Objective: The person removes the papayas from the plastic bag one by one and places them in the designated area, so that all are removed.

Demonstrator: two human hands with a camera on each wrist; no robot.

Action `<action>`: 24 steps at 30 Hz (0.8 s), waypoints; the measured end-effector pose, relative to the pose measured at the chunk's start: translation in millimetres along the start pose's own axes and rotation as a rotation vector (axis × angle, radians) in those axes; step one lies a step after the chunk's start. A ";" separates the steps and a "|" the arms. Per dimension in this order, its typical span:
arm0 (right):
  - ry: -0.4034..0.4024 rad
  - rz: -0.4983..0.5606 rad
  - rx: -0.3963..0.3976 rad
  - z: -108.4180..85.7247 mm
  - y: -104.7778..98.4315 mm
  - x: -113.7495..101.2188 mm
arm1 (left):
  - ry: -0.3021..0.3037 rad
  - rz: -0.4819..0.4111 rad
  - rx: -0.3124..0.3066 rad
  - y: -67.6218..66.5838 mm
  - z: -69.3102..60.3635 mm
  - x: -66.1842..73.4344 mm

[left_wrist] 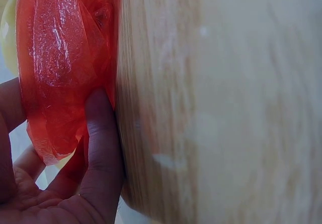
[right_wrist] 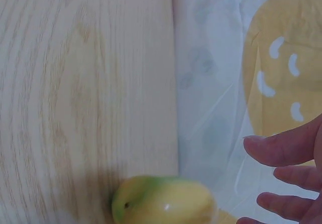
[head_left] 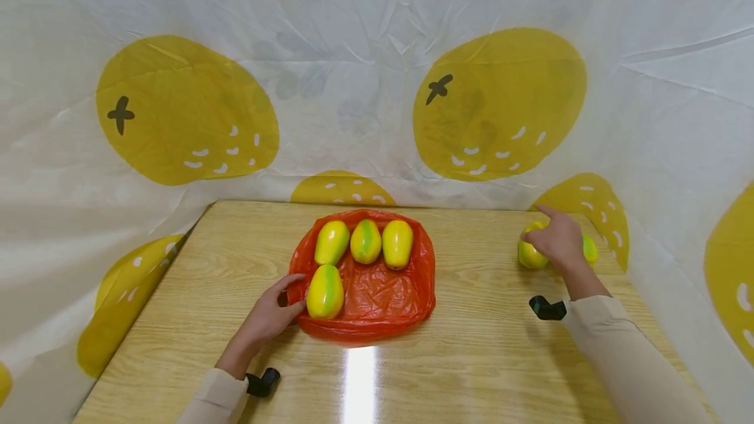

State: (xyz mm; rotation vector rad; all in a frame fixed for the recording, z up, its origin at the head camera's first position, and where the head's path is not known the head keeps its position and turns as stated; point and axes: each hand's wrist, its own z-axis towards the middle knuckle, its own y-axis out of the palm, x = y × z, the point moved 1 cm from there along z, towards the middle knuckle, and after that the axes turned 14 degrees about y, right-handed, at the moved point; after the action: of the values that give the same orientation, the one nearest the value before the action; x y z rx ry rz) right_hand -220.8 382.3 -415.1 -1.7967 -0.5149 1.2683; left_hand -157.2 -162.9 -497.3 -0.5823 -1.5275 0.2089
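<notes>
A red plastic bag (head_left: 383, 300), its rim spread wide, lies on the table with several glossy yellow-green papayas (head_left: 325, 292) inside. At its left side my left hand (head_left: 273, 309) grips the edge, the thumb (left_wrist: 103, 148) against the outer side and the other fingers partly hidden behind the plastic. My right hand (head_left: 556, 239) hovers at the far right, fingers spread, over one papaya (head_left: 530, 255). A second papaya (head_left: 590, 249) shows past that hand, partly covered by it. In the right wrist view, the fingers are apart from the papaya (right_wrist: 166, 201) below.
The wooden table (head_left: 471, 358) ends at a white cloth (head_left: 347, 103) printed with big yellow fruit, which hangs behind and at both sides. Black wrist mounts (head_left: 548, 308) stick out from both sleeves. A bright reflection lies on the table's front part.
</notes>
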 end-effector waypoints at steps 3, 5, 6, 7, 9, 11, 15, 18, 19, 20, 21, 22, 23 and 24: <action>-0.017 0.015 -0.003 -5.0 0.7 -4.8 | 0.001 0.003 -0.001 0.2 0.4 -1.3; -0.025 0.033 -0.016 -8.6 1.8 -8.0 | 0.006 0.006 -0.002 0.5 1.0 -2.7; -0.027 0.049 -0.027 -10.7 2.8 -9.6 | 0.010 0.007 -0.003 0.7 1.4 -3.1; -0.029 0.067 -0.039 -12.8 4.0 -11.2 | 0.011 0.007 -0.003 0.9 1.5 -3.7; -0.033 0.107 -0.069 -16.6 6.6 -14.2 | 0.015 0.008 -0.003 1.3 1.9 -4.8; -0.038 0.156 -0.105 -21.0 9.4 -18.0 | 0.016 0.006 -0.003 1.6 2.0 -5.2; -0.036 0.243 -0.188 -31.3 13.6 -29.8 | 0.017 0.005 -0.006 2.2 2.3 -4.8; -0.044 0.282 -0.220 -38.6 18.4 -39.3 | 0.019 0.005 -0.008 2.3 2.4 -4.7; -0.050 0.287 -0.224 -40.7 20.1 -42.3 | 0.017 0.005 -0.008 2.2 2.3 -5.0; -0.057 0.293 -0.227 -42.5 22.0 -44.9 | 0.014 0.003 -0.008 2.0 2.2 -5.1; -0.062 0.299 -0.232 -44.5 24.1 -47.8 | 0.012 0.003 -0.007 1.8 2.0 -5.1; -0.068 0.308 -0.237 -46.4 26.7 -50.3 | 0.007 0.003 -0.005 1.6 1.8 -5.1; -0.070 0.318 -0.246 -48.4 29.3 -52.7 | 0.000 0.001 -0.002 1.3 1.5 -5.1; -0.074 0.328 -0.257 -50.2 31.8 -54.8 | -0.005 -0.002 0.000 1.1 1.2 -5.0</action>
State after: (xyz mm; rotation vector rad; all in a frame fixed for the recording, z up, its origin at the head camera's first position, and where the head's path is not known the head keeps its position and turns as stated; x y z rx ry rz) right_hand -201.6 304.5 -405.0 -2.1195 -0.4520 1.5526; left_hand -158.4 -164.0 -502.4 -0.5807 -1.5334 0.2087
